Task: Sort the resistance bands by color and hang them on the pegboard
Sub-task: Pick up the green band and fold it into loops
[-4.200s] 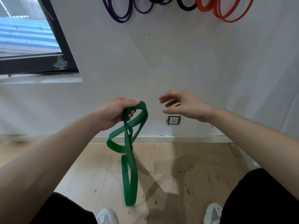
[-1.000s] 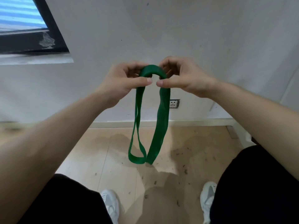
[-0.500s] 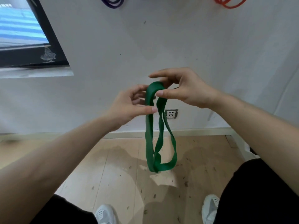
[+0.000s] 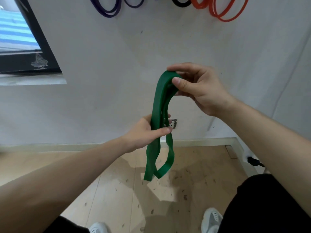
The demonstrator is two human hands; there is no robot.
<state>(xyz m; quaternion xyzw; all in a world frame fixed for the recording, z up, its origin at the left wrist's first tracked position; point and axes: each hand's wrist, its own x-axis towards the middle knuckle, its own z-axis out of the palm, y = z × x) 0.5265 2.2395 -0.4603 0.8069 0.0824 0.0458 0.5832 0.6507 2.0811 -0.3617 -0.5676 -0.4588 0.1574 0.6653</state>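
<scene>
A folded green resistance band [image 4: 157, 105] hangs in front of me, its lower loops dangling above the floor. My right hand [image 4: 198, 88] pinches the band's top bend between thumb and fingers. Lower down, my left hand [image 4: 146, 132] grips the band's strands around their middle. On the wall at the top edge hang purple bands [image 4: 107, 9], a black band [image 4: 180, 3] and orange bands [image 4: 225, 12]; their pegs are out of the frame.
A white wall faces me with a socket [image 4: 173, 123] just behind the band. A dark-framed window [image 4: 30, 47] is at the left. Below lie a wooden floor [image 4: 127, 190], my white shoes [image 4: 212, 219] and a black plug [image 4: 254, 161] at the right.
My left hand has slid down the band from near the top to its middle. My right hand keeps hold of the top bend and has lifted slightly. The view has tilted upward.
</scene>
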